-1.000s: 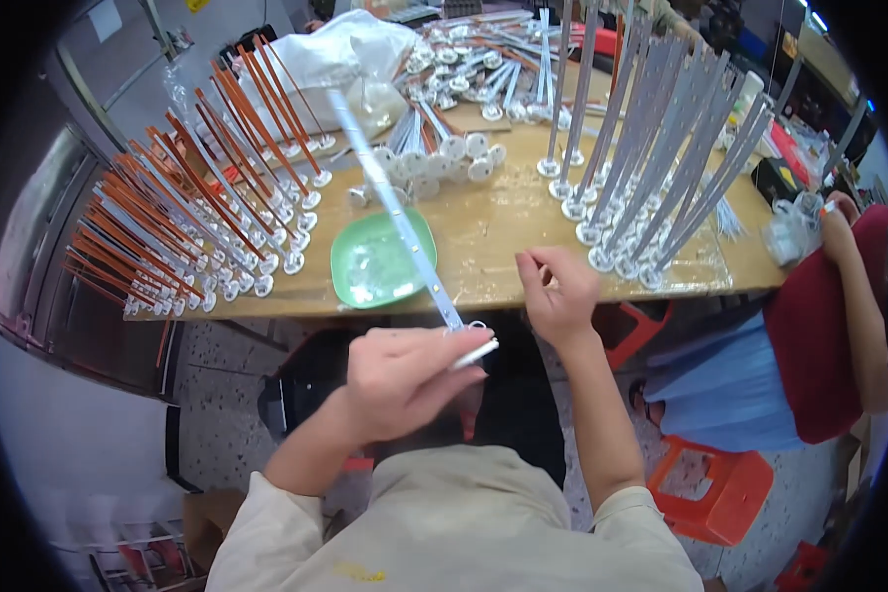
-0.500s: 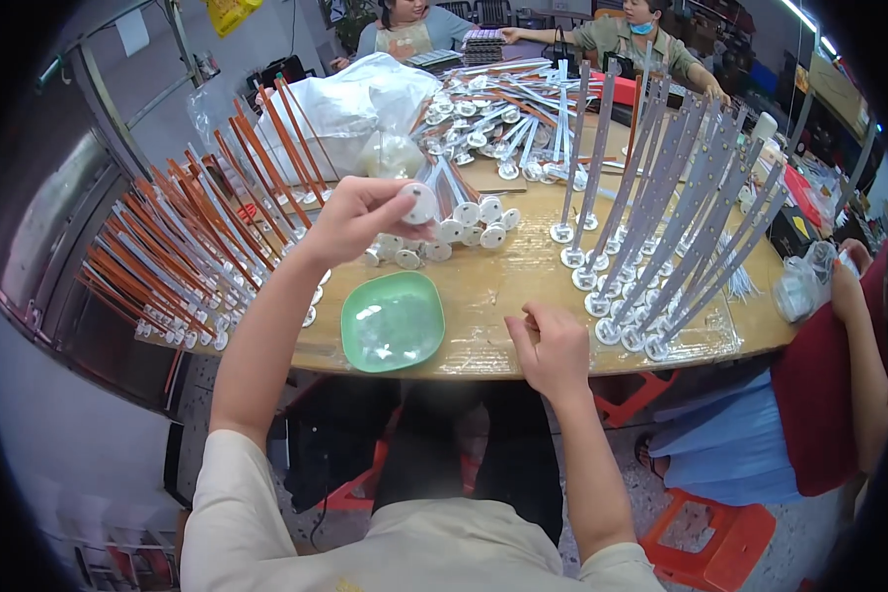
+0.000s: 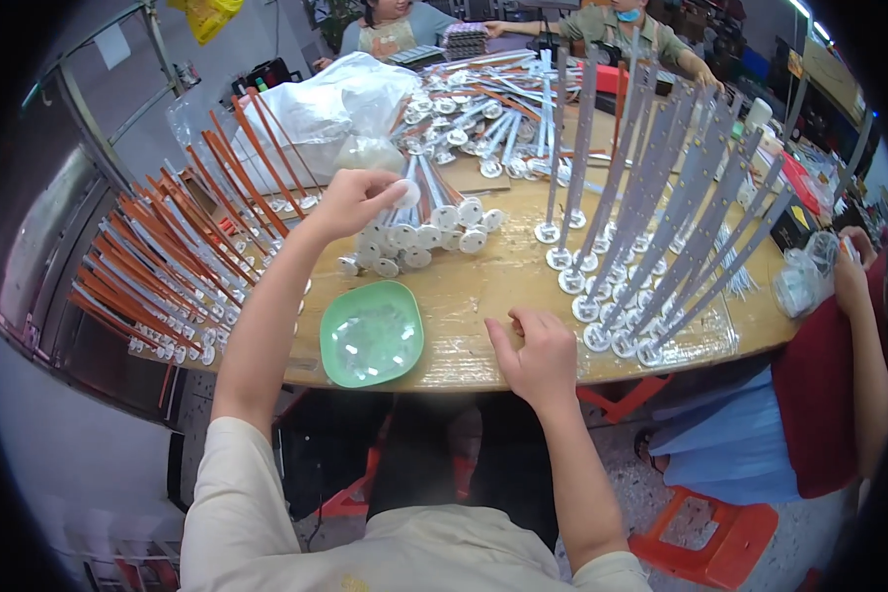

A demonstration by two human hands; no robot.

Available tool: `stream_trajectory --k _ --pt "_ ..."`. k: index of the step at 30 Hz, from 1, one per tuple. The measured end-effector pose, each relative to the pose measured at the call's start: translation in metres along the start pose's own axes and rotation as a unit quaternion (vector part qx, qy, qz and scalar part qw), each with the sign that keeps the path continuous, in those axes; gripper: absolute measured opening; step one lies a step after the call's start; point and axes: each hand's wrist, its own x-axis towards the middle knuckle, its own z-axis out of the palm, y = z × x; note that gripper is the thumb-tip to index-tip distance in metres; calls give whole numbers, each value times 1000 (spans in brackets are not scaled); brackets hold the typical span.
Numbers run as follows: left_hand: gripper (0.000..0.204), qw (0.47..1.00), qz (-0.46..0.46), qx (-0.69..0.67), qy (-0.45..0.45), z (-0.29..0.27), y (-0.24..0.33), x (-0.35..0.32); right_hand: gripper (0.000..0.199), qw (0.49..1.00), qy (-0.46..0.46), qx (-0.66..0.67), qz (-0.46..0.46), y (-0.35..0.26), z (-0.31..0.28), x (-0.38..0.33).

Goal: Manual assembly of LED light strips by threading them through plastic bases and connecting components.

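Fingers of my left hand [image 3: 350,200] are pinching a clear thin tube with white round cap [image 3: 407,193]; my right hand [image 3: 535,357] is resting loosely spread on the wooden surface [image 3: 483,286] beside a green shallow plastic dish [image 3: 371,333].

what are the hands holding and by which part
Left hand pinches the round white base end of a rod; right hand holds nothing, resting at the table edge.

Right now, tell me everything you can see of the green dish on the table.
The green dish is a shallow, rounded-square tray, mint green, plastic by its look. It lies flat and upright near the front edge of the wooden table, between the person's two arms. A few small pale glints show inside; whether they are parts or reflections cannot be told. No hand touches it: the left hand is beyond it at the white-capped rods, and the right hand rests to its right.
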Motion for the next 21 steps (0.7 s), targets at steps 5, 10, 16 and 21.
stream_trajectory --k 5,10,16,21 --pt "30 957 71 279 15 9 53 -10 26 1000 9 4 7 5 0 1" --pt "22 954 188 219 82 52 99 9 24 1000 21 -1 16 4 0 -2" --pt "29 958 163 215 -93 122 132 46 18 1000 8 -7 23 6 2 -4" --pt "45 942 105 269 -172 162 124 65 16 999 -4 -13 42 6 0 -4"
